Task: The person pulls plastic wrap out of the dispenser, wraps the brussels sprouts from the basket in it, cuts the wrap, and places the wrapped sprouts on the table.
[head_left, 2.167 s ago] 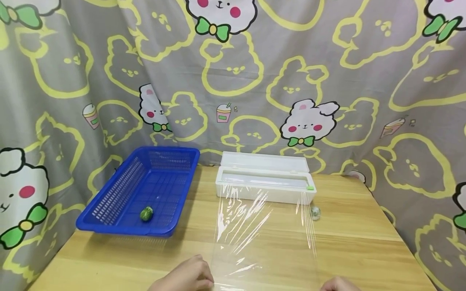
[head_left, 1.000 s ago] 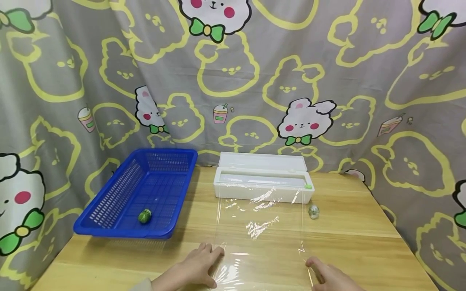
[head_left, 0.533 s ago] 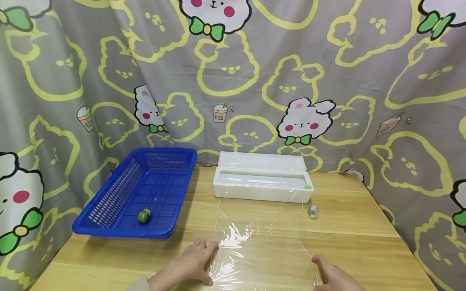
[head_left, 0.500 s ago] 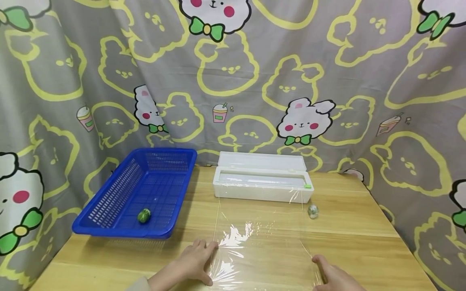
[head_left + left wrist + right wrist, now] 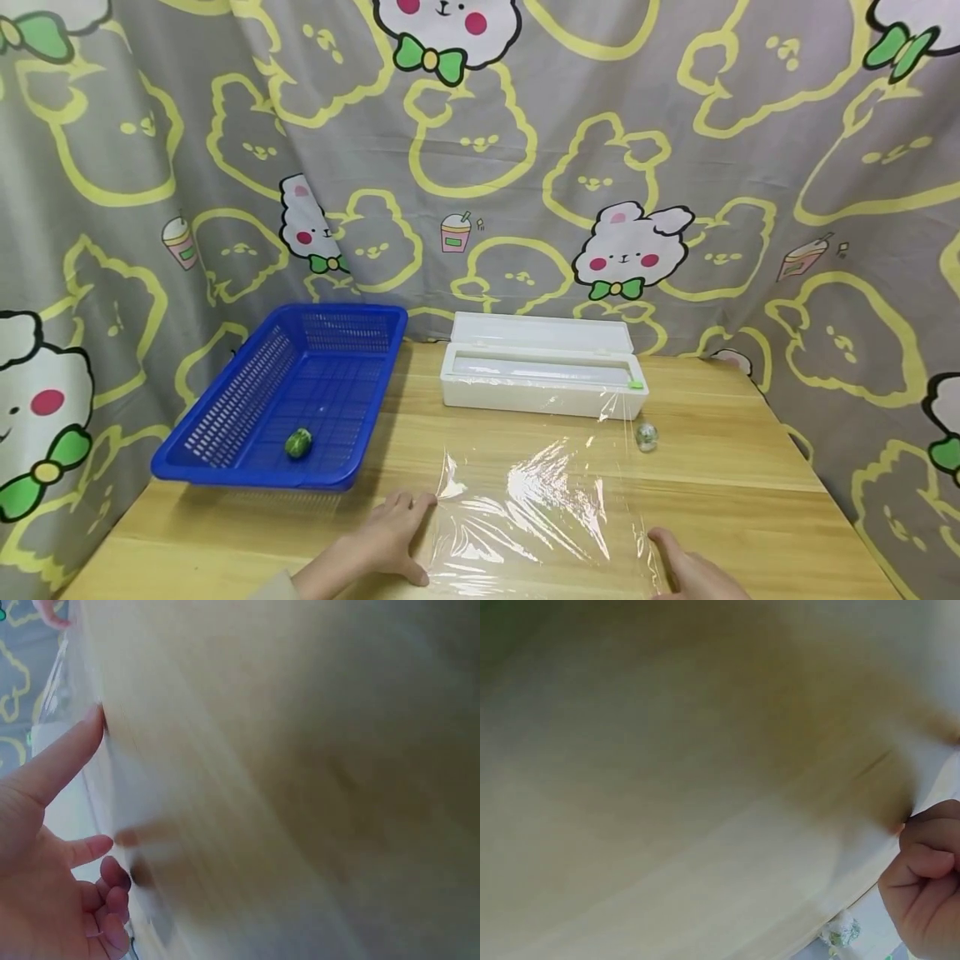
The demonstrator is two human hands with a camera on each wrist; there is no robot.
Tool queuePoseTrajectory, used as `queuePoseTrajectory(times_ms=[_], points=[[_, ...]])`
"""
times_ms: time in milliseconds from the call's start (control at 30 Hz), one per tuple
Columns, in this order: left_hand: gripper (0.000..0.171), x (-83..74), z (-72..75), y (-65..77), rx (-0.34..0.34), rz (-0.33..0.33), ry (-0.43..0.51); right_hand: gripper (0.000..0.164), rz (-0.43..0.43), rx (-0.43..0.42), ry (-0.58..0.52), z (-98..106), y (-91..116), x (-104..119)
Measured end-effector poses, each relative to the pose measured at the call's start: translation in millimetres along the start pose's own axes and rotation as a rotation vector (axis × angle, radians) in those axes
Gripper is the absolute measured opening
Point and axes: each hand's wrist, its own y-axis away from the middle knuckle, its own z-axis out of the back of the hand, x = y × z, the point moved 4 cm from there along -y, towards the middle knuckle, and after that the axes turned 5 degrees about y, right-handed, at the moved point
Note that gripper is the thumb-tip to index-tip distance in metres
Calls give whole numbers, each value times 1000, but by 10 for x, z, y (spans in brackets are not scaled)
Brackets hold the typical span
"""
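A sheet of clear plastic wrap [image 5: 525,517] runs from the white wrap dispenser [image 5: 543,398] toward me over the table, wrinkled and shiny. At its left edge my left hand [image 5: 386,533] rests with thumb and index finger spread, their tips touching down on the table side. Its other fingers bend loosely in the left wrist view. My right hand [image 5: 693,575] is at the opposite edge, index fingertip down and partly cut off by the frame. In the right wrist view its remaining fingers [image 5: 922,870] are folded. A small wrapped green-white ball [image 5: 646,437] lies beside the dispenser.
On the left stands a blue plastic basket [image 5: 341,482] with one small green round vegetable [image 5: 298,443] inside. The dispenser's lid [image 5: 543,332] is raised, and a green slider [image 5: 636,385] sits at its right end. A patterned curtain [image 5: 510,208] hangs behind the wooden table [image 5: 750,467].
Both hands held the wrap's near end low in the frame; they moved forward and laid it down, fingers uncurling. Lately the left hand shifted slightly left and the wrap's wrinkles changed.
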Motion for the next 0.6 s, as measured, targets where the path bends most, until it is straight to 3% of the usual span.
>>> queuePoseTrajectory(times_ms=[200,333,400,500,600], points=[[94,94,119,62,42,29,92,87,-6,2,-21,-10,18,-17],[79,92,322,138,142,-24,201,87,30,-16,-32,-6,34,-4],[70,71,464,186,199,-107,271,87,25,-23,-35,-9,45,-2],[56,44,709,262,245,-297,376,86,-33,-25,-80,-23,55,-10],[46,83,998,339,199,-448,469,87,-30,-47,-48,-33,54,5]])
